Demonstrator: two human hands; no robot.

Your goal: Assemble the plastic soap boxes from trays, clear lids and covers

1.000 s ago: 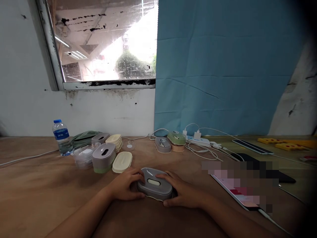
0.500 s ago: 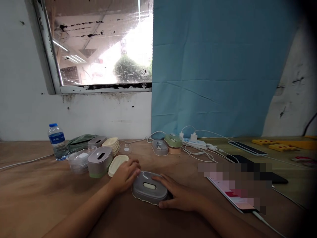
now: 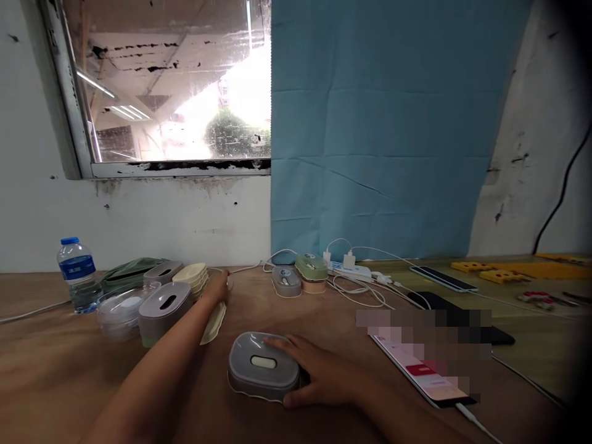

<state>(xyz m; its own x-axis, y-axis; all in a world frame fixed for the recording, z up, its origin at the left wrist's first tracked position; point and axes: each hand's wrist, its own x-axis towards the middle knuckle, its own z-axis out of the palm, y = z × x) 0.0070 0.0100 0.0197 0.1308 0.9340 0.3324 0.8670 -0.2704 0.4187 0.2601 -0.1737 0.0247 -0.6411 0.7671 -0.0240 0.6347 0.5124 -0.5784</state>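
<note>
A grey oval plastic box (image 3: 264, 365) with a slot in its top, cream showing through, sits on the table in front of me. My right hand (image 3: 314, 372) grips its right side, fingers over the top and thumb low at the near edge. My left hand (image 3: 222, 287) reaches away to the back, beside a stack of cream lids (image 3: 194, 277); its fingers are foreshortened, and whatever they touch is hidden. Under the left forearm lies a cream oval piece (image 3: 213, 324), partly covered. Left of that arm stands another grey oval box (image 3: 164, 308) with a slot.
Clear plastic containers (image 3: 123, 311) and a water bottle (image 3: 78, 274) stand at left near a green pouch (image 3: 134, 271). A small grey box (image 3: 285, 282) and a green one (image 3: 311, 267) sit at the back. Cables, a power strip (image 3: 351, 270) and a phone (image 3: 425, 370) lie at right.
My left hand has left the box's left side and moved away to the back. My right hand stays on the box. The whole view has shifted slightly.
</note>
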